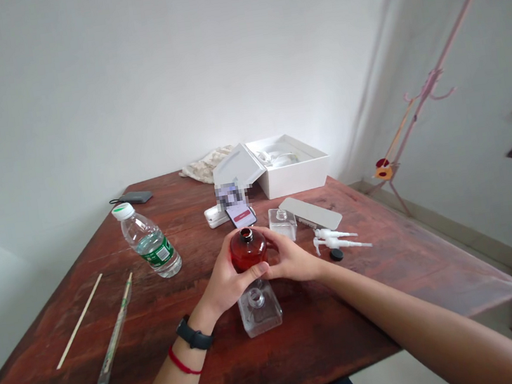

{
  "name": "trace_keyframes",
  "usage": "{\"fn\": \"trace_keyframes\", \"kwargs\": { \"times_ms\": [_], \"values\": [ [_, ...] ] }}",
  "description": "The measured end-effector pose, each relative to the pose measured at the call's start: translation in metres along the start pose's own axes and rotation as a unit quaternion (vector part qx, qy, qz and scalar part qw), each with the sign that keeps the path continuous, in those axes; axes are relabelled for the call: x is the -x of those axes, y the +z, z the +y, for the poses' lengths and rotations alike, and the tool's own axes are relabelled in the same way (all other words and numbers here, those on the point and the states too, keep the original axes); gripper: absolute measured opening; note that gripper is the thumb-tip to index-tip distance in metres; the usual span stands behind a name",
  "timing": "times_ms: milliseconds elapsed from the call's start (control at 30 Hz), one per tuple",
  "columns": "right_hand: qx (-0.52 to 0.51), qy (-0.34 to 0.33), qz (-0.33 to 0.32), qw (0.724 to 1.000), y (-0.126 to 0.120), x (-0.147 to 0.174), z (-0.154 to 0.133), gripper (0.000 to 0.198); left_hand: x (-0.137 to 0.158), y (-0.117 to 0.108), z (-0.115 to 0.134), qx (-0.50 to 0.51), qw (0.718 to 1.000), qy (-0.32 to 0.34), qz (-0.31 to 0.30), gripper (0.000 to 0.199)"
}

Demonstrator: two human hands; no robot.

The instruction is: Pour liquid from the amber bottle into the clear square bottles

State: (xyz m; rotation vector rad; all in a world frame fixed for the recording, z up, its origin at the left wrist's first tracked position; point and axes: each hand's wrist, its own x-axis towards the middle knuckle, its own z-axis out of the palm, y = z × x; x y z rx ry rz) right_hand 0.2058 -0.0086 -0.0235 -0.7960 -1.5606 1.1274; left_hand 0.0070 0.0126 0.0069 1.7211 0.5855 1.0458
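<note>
Both of my hands are wrapped around a round red glass bottle (248,249), whose neck stands uncapped at the top. My left hand (225,281) grips its left side, and my right hand (289,257) closes on its right side, the thumbs meeting at the front. Just below the red bottle, nearer to me, a square clear glass bottle (261,312) with an open neck is on the table. A second clear square bottle (282,223) stands behind my right hand. Two white pump heads (338,241) and a black cap (336,255) lie to the right.
A water bottle (153,249) stands at left, near a bare wooden stick (79,321) and wrapped chopsticks (112,342). Behind my hands are a phone (241,215), a white case (215,216), a flat grey case (312,212) and an open white box (295,176). The wooden table (207,379) meets the wall.
</note>
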Motion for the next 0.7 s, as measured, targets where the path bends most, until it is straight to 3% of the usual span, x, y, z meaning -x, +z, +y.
{"fn": "trace_keyframes", "kwargs": {
  "times_ms": [300, 367, 467, 567, 600, 700],
  "values": [
    [0.022, -0.034, 0.039, 0.998, 0.001, 0.000, -0.005, 0.088, 0.001, -0.002, -0.001, 0.014, 1.000, -0.003, -0.009, 0.076],
    [0.004, -0.032, 0.060, 0.998, 0.001, -0.001, -0.004, 0.087, 0.001, -0.007, -0.003, 0.021, 0.999, 0.015, 0.023, 0.076],
    [-0.007, -0.023, 0.106, 0.994, 0.001, -0.002, 0.001, 0.088, -0.002, -0.014, 0.000, -0.002, 0.990, 0.045, 0.133, 0.058],
    [-0.008, -0.009, 0.134, 0.991, 0.000, -0.002, 0.005, 0.086, -0.004, -0.012, 0.019, -0.036, 0.961, 0.083, 0.262, 0.037],
    [-0.006, -0.008, 0.138, 0.990, 0.000, -0.002, 0.007, 0.086, -0.003, -0.008, 0.029, -0.055, 0.953, 0.104, 0.280, 0.035],
    [0.007, -0.019, 0.142, 0.990, 0.000, -0.001, 0.010, 0.085, 0.011, 0.010, 0.065, -0.148, 0.945, 0.196, 0.218, 0.028]
  ]
}}
